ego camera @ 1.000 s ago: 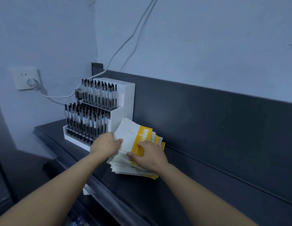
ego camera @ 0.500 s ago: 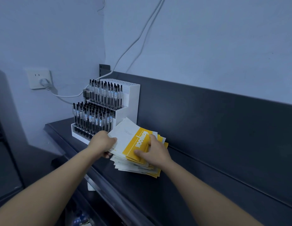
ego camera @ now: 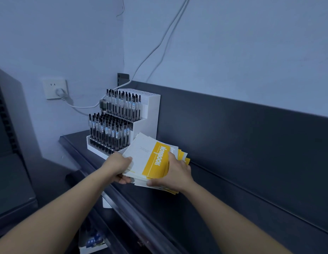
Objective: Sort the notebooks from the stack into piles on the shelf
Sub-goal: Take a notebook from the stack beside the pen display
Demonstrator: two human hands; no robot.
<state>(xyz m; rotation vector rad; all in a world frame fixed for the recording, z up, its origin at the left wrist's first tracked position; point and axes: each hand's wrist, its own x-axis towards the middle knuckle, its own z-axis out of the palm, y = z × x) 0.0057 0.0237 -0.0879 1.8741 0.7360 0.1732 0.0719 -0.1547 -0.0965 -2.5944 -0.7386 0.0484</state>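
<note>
Both hands are on the stack (ego camera: 141, 177) of notebooks, which sits toward the left end of the shelf (ego camera: 196, 208), just right of the pen rack (ego camera: 148, 114) and close to the front edge. The left hand (ego camera: 119, 165) grips the stack's left side, thumb on top and fingers curled under. The right hand (ego camera: 176, 173) clamps the right side, fingers laid over the cover, thumb at the near corner. The top notebook (ego camera: 150, 158) is white with a yellow band that reads "NOTEBOOK". The stack is pretty messy, edges fanned out. Can't tell if it's resting on the shelf or lifted a bit. There's an outlet (ego camera: 54, 88) on the wall past the left end.
</note>
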